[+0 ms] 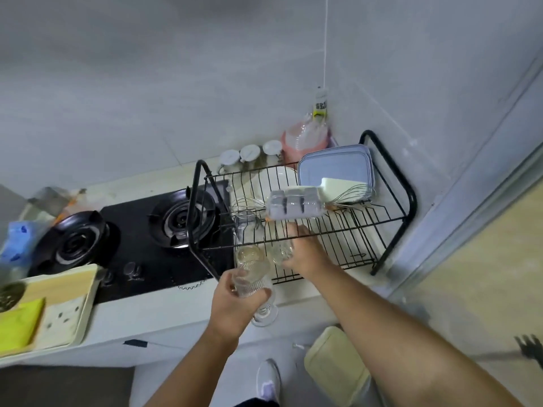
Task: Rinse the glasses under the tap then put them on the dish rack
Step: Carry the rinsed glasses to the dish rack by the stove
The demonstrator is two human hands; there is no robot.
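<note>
Your right hand [305, 249] grips a small glass [282, 251] over the near edge of the dish rack [390, 177]. Lower it squarely onto the wires, clear of the jar [248, 227] beyond your left hand [232, 301], which holds a stemmed glass [251, 279]. Blur hides whether the small glass touches the wires. No tap is in view.

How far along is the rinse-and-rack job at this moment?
Done: one clear glass stands on the dish rack. In hand: the right hand holds a second glass over its wires; the left hand grips a ribbed stemmed glass. Left: setting both down.
</note>
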